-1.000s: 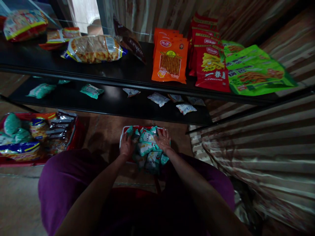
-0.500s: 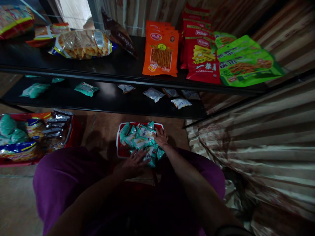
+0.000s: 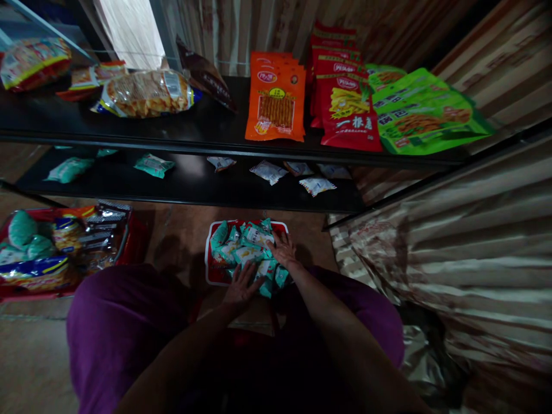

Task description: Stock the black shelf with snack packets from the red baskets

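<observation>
A small red basket with a white rim [image 3: 207, 259] stands on the floor between my knees, filled with several teal snack packets [image 3: 248, 255]. My left hand [image 3: 242, 285] lies over the basket's near edge with its fingers spread, against the nearest packets. At the basket's right side, my right hand [image 3: 282, 250] rests on the packets and the rim, fingers also apart. Neither hand grips a packet.
Orange packs [image 3: 276, 98], red packs [image 3: 347, 106] and green packs [image 3: 426, 115] stand on the black upper shelf [image 3: 215, 135]. Small packets lie on the lower shelf [image 3: 185, 190]. A larger red basket [image 3: 140, 236] with snacks is at left, a pleated curtain [image 3: 431, 230] at right.
My left hand has shifted slightly, and its fingers are spread wider over the packets. My right hand stays at the basket's right side. The camera view has moved a little.
</observation>
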Available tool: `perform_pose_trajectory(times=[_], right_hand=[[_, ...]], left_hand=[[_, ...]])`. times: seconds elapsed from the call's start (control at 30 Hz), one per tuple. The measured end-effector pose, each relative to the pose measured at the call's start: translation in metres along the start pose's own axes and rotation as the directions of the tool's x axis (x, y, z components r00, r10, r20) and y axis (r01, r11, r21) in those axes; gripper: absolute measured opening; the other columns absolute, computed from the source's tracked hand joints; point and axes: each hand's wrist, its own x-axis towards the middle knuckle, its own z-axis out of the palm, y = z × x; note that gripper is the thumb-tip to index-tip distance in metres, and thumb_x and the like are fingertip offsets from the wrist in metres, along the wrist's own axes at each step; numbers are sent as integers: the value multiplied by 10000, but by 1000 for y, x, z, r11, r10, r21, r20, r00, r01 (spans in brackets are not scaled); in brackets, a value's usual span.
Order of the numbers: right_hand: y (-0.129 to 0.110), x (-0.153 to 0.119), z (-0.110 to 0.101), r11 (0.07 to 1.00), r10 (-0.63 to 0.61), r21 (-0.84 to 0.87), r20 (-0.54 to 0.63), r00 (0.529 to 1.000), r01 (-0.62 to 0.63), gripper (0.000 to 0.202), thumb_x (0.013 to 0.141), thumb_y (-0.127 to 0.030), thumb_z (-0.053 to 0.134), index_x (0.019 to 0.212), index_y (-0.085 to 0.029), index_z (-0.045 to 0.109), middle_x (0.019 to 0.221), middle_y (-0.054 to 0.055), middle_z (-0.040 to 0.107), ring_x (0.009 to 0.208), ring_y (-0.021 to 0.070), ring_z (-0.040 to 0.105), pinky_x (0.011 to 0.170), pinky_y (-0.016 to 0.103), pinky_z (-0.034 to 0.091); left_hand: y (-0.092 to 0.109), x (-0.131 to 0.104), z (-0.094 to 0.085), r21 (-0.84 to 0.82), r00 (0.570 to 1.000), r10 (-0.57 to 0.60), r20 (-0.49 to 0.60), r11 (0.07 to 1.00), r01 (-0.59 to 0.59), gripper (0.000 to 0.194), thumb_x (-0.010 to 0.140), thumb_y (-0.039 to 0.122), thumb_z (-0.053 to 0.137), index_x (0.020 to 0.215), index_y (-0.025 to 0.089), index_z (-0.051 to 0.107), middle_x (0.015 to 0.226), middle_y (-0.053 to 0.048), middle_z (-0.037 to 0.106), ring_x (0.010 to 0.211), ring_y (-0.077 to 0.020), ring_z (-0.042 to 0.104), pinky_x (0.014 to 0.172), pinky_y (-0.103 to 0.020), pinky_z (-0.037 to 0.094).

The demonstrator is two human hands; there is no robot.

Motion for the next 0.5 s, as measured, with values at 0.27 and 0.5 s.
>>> perform_pose_trajectory(times=[0.27, 0.5], right_hand=[[-5, -3, 5, 998, -34, -50, -73, 997, 30, 616, 938, -543, 226, 1502, -307, 146, 1584, 26, 154, 1457, 236, 31, 1141, 471, 87], [-9, -1, -2, 995, -22, -102, -15, 1000, 20, 600, 946, -525, 222, 1497, -288, 195, 1572, 46, 203, 1459, 235, 42, 1136, 450, 130]], left_hand=[[21, 3, -4, -30, 997, 71, -36, 997, -72, 649, 801, 306, 614, 1404, 280, 375, 1572, -172, 128, 1430, -370, 153, 1055, -601, 283], [24, 0, 14, 80, 998, 10, -67, 997, -4, 609, 819, 181, 590, 1387, 287, 396, 1573, -163, 143, 1425, -356, 187, 1057, -575, 305]])
